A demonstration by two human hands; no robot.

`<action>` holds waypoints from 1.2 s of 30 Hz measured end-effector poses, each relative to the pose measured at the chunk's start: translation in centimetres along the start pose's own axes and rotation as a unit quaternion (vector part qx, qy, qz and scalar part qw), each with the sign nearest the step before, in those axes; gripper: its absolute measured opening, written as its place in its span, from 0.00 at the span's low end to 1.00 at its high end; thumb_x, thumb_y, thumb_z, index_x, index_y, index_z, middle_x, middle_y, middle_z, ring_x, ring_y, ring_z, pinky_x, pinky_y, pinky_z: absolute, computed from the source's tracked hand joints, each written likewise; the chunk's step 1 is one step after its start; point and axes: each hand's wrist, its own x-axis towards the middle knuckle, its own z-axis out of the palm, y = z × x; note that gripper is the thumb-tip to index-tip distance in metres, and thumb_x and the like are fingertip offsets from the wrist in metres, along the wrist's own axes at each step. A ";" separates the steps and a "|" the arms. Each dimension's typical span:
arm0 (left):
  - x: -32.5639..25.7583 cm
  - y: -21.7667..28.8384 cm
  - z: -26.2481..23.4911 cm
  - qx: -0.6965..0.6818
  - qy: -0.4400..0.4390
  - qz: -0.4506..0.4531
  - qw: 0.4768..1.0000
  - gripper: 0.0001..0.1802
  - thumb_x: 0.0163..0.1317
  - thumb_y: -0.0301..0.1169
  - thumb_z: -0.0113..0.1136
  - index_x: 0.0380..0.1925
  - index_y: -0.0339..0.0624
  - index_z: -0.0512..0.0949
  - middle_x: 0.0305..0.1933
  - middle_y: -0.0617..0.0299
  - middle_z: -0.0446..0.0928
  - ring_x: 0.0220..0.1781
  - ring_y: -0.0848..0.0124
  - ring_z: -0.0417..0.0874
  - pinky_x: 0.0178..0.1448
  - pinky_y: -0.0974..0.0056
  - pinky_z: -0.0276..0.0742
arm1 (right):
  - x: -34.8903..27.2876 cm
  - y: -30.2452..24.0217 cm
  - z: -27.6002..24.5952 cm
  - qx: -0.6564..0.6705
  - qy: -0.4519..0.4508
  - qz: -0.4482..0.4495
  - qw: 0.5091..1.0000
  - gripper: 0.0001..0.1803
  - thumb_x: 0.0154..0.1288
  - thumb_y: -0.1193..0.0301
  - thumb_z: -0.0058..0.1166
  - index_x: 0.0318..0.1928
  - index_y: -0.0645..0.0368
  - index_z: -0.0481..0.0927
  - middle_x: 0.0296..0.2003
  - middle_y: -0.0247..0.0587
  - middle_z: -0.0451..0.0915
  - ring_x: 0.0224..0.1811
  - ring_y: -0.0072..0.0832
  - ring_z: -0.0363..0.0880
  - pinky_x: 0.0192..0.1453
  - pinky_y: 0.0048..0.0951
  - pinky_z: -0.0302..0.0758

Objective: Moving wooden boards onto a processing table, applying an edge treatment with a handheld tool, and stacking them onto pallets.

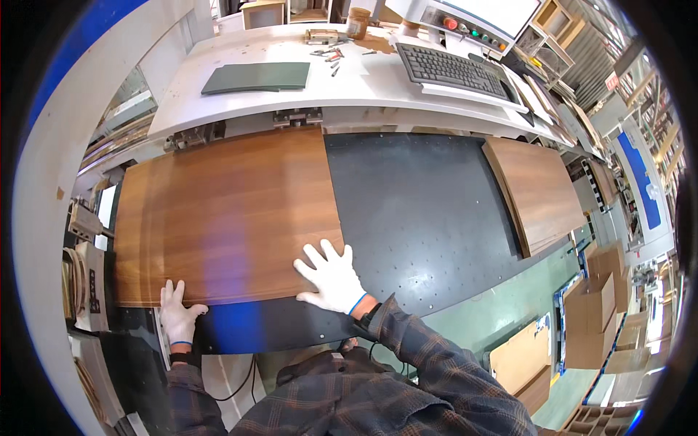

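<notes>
A large brown wood-grain panel (233,211) lies flat on the black table (414,211), filling its left part. My left hand (178,312), in a white glove, rests at the panel's near edge toward the left, its fingers stretched onto the surface and the thumb apart. Over the near right corner of the panel lies my right hand (331,278), also gloved in white, with its fingers spread flat. Neither hand is wrapped round anything.
Stacked wood-grain panels (534,192) sit at the table's right end. Behind is a white shelf with a dark green sheet (256,77), small tools (333,57), a keyboard (458,71) and a control panel with buttons (472,30). Cardboard boxes (590,320) stand at right.
</notes>
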 end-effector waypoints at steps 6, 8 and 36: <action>0.0 -0.7 -0.5 0.032 -0.017 -0.003 0.999 0.54 0.40 0.41 0.85 0.72 0.47 0.73 0.81 0.47 0.63 0.82 0.47 0.62 0.80 0.50 0.66 | 0.2 -1.0 -0.2 0.006 -0.006 0.009 1.000 0.42 0.60 0.42 0.66 0.70 0.45 0.75 0.73 0.48 0.67 0.75 0.57 0.63 0.66 0.81 0.60; 0.0 -0.6 -0.7 0.043 -0.022 -0.010 0.999 0.54 0.40 0.41 0.85 0.72 0.48 0.73 0.81 0.47 0.63 0.82 0.47 0.62 0.79 0.50 0.67 | 0.3 -1.2 -0.3 0.013 -0.011 0.014 1.000 0.41 0.60 0.43 0.67 0.70 0.46 0.75 0.72 0.48 0.68 0.74 0.57 0.63 0.67 0.78 0.61; -24.9 69.8 12.9 -0.103 -0.347 0.588 0.724 0.27 0.61 0.47 0.68 0.55 0.43 0.83 0.54 0.48 0.86 0.54 0.49 0.87 0.60 0.51 0.83 | -56.8 12.7 -12.1 0.156 0.017 0.569 0.807 0.20 0.68 0.55 0.60 0.52 0.54 0.86 0.45 0.51 0.88 0.47 0.52 0.87 0.55 0.49 0.82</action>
